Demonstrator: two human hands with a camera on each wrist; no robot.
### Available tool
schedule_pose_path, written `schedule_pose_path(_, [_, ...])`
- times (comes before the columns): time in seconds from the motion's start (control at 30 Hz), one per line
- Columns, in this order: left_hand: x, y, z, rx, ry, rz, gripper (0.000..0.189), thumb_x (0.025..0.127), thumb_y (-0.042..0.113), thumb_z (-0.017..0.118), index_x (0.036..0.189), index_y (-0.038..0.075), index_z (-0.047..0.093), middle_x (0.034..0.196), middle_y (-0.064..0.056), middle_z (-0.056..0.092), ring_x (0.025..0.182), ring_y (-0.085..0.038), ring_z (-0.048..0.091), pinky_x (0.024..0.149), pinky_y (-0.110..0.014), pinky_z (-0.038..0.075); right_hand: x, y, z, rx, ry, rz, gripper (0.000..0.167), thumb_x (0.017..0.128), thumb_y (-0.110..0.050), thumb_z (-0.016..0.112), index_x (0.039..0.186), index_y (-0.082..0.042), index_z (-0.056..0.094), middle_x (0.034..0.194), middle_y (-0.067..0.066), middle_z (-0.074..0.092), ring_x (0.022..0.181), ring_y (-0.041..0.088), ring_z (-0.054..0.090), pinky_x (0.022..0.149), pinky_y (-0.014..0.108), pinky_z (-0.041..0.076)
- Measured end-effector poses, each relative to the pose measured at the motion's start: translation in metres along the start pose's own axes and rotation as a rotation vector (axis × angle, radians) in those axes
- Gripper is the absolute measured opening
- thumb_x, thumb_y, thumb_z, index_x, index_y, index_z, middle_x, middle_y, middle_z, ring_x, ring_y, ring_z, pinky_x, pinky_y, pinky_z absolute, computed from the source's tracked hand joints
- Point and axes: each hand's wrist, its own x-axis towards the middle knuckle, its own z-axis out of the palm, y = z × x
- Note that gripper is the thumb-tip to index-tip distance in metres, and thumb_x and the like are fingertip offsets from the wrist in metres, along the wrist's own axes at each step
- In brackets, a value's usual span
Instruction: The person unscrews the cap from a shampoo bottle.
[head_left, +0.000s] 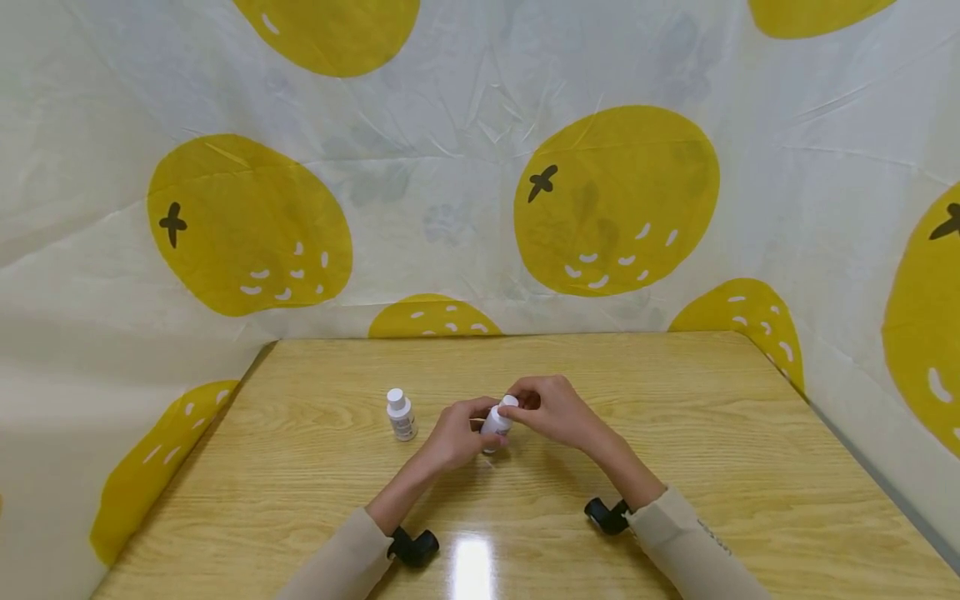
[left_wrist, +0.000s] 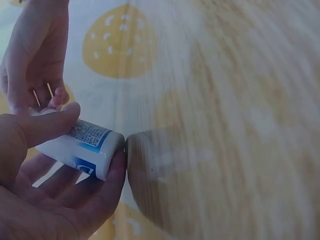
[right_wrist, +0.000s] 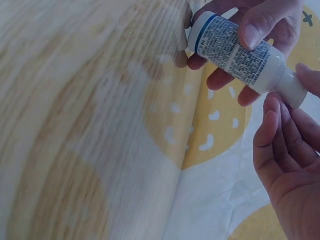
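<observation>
At the table (head_left: 225, 500), the left grip (head_left: 453, 437) clasped a bottle (right_wrist: 232, 47), the right grip (head_left: 553, 408) its cap (right_wrist: 291, 89); cap-handling likely called for steady twisting.

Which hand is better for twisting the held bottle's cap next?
Probably the person's right hand: it pinches the cap, while the left hand grips the bottle's body.

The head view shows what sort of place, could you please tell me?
Probably a small recording booth: a wood-grain table, patterned sheeting behind and beside it, and a black camera on each wrist.
</observation>
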Motion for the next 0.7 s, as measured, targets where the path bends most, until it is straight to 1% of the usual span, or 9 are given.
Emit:
schedule_pose_path(0.1, [0.0003, -0.0009, 0.0, 0.012, 0.005, 0.016, 0.043, 0.089, 0.011, 0.082, 0.13, 0.013, 0.07, 0.125, -0.016, 0.072, 0.113, -0.037, 0.072, 0.093, -0.048, 0.06, -0.0004, -0.0011, 0.0002, 0.019, 0.011, 0.039, 0.02, 0.093, -0.034, 0.078, 0.095, -0.014, 0.077, 0.081, -0.005, 0.071, 0.071, 0.006, 0.061, 0.066, 0.022, 0.053])
schedule_pose_path(0.17, [0.0007, -0.0012, 0.0, 0.01, 0.005, 0.022, 0.042, 0.089, 0.011, 0.082, 0.129, 0.013, 0.071, 0.125, -0.015, 0.073, 0.112, -0.037, 0.072, 0.093, -0.048, 0.06, -0.0007, -0.0009, 0.0004, 0.02, 0.013, 0.047, 0.021, 0.093, -0.035, 0.078, 0.094, -0.014, 0.077, 0.082, -0.005, 0.072, 0.071, 0.005, 0.061, 0.066, 0.022, 0.053])
schedule_pose_path(0.5, [0.0014, -0.0024, -0.0001, -0.035, -0.014, 0.05, 0.039, 0.089, 0.008, 0.081, 0.127, 0.01, 0.072, 0.124, -0.015, 0.072, 0.113, -0.035, 0.072, 0.089, -0.041, 0.062, 0.0007, 0.0006, 0.0001, 0.001, -0.012, 0.017, 0.016, 0.095, -0.029, 0.077, 0.096, -0.013, 0.076, 0.083, -0.005, 0.072, 0.071, 0.004, 0.061, 0.067, 0.022, 0.053])
schedule_pose_path(0.7, [0.001, -0.0026, -0.0005, -0.046, -0.027, 0.03, 0.041, 0.09, 0.009, 0.08, 0.13, 0.012, 0.071, 0.126, -0.013, 0.072, 0.115, -0.033, 0.072, 0.091, -0.041, 0.061, 0.0001, 0.0001, -0.0018, 0.007, -0.032, 0.007, 0.014, 0.095, -0.026, 0.076, 0.098, -0.012, 0.077, 0.085, -0.004, 0.072, 0.073, 0.004, 0.062, 0.069, 0.022, 0.055])
